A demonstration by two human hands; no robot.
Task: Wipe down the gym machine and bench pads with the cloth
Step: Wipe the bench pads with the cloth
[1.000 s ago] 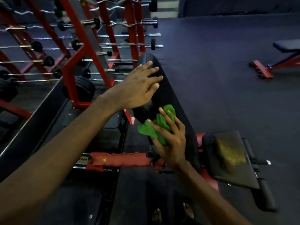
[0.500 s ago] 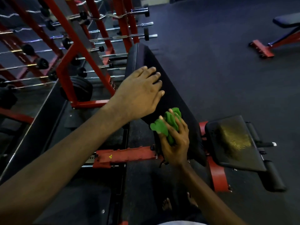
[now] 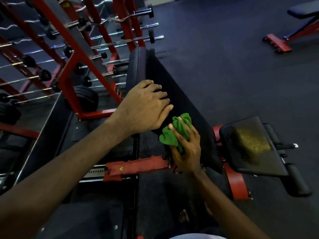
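Standing barefoot on the dark floor (image 3: 233, 57), toes (image 3: 183, 219) just showing at the bottom edge. Gripping a bunched green cloth (image 3: 170, 138) in the right hand (image 3: 188, 152), fingers wrapped tight round it; holding it at the lower end of the sloping black back pad (image 3: 181, 100), by the pad's left edge, apparently touching. Resting the left hand (image 3: 146, 106) palm down on the same pad, just above the cloth, fingers loosely bent over the surface and closed round nothing; thumb hidden. To the right of the cloth, looking down on a black seat pad (image 3: 255, 152) with a worn yellowish patch across its middle, set on a red frame (image 3: 138, 167) bearing a small yellow warning sticker. Left of the back pad, past a stack of black weight plates (image 3: 84, 99), looking into a red rack (image 3: 72, 54) loaded with chrome barbells (image 3: 124, 44). Far off at the top right, across the floor, seeing a second bench (image 3: 305, 10) on a red base.
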